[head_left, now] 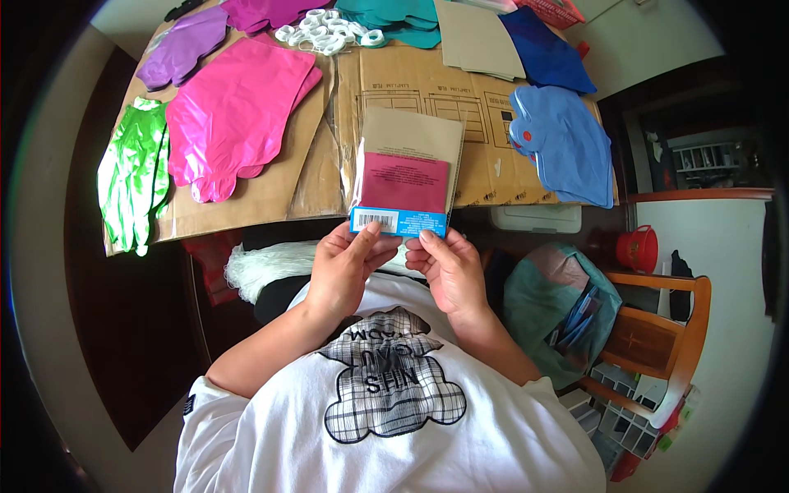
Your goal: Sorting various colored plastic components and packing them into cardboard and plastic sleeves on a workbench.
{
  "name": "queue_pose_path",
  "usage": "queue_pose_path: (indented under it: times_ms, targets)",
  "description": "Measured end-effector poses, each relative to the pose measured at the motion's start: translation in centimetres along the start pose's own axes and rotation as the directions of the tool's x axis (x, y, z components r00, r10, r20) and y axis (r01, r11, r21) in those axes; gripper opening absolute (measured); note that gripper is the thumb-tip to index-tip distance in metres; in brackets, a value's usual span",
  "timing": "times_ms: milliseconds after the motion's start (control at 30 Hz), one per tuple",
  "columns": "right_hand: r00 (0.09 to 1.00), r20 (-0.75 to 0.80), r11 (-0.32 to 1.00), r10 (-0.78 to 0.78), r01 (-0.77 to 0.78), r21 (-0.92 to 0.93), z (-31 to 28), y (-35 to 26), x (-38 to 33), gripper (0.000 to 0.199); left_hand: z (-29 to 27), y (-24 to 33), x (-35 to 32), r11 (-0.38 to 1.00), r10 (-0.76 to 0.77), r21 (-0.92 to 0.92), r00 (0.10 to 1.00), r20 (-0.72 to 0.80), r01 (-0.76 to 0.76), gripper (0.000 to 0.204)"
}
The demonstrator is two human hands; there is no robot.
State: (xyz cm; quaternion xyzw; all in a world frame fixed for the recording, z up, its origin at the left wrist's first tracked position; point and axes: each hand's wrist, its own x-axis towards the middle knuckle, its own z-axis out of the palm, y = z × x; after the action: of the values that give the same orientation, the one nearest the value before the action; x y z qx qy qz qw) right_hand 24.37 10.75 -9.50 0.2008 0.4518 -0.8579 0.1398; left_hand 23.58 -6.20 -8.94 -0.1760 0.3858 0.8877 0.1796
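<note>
Head view: holding clear packet [407,168] w/ both hands approx. over near edge of cardboard-covered tabletop [485,181], i.e. grasping lower edge toward left in left hand [341,263] & lower right corner in right hand [450,271], pressing thumbs on blue label [419,222]. Seeing beige card [411,130] & pink piece [403,185] thru film, so prob. nearing done w/ this one pkt; not telling sealed top from unsealed. Seeing lots left loose around tabletop, apparently unpacked, e.g. pink foil pieces [234,115], green foil bundle [136,177], purple [185,49], teal [390,20], dark-blue [549,51] & light-blue [567,148] stacks, white ribbon rolls [329,33] & spare beige cards [478,41] at far side.
</note>
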Motion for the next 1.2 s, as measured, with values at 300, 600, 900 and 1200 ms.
queue_pose_path:
  times_ms: [300,600,900,1200]
  targets:
    - [1.0,-0.018,0.999,0.015,-0.015,0.04,-0.2,-0.4,-0.4,0.014,0.1,0.9,-0.1,0.991,-0.104,0.086,0.994,-0.036,0.107,0.019]
    - [0.998,-0.004,0.996,0.059,-0.059,0.067,-0.5,-0.7,-0.5,0.015,0.1,1.1,-0.4,0.994,-0.096,0.053,0.995,-0.038,0.098,0.016]
    - [0.997,0.016,0.997,0.079,-0.079,-0.014,-0.5,-0.2,-0.6,0.022,-0.4,1.0,-0.1,0.99,-0.12,0.065,0.988,-0.101,0.127,0.017]
    - [0.997,-0.03,0.996,0.068,-0.066,0.063,0.3,-0.2,-0.6,0.021,-0.3,0.6,0.0,0.98,-0.077,0.175,0.99,-0.118,0.097,0.019]
